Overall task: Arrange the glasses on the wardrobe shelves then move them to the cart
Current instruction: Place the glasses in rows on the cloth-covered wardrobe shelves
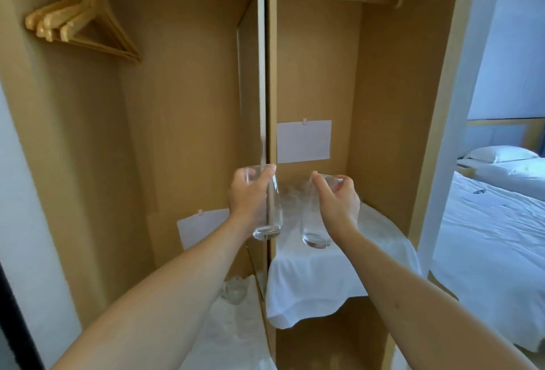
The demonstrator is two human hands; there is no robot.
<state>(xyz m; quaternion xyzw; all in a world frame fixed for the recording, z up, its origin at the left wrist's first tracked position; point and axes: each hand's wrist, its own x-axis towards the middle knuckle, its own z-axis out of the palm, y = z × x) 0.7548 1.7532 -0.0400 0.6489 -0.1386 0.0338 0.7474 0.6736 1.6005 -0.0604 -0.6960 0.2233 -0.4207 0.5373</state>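
Both of my arms reach into an open wooden wardrobe. My left hand (249,195) grips a tall clear glass (272,216) near its rim, held in the air in front of the centre partition. My right hand (339,198) grips a second tall clear glass (314,234) near its rim, above the right shelf (318,290), which is draped in white cloth. More clear glassware (290,192) stands blurred at the back of that shelf. A short glass (233,291) sits on the lower left shelf (233,334), also cloth-covered. No cart is in view.
Several wooden hangers (79,23) hang from the rail at the top left. The vertical partition (269,89) splits the wardrobe. White paper sheets (303,141) are pinned to the back panels. A bed with white linen (501,222) lies to the right.
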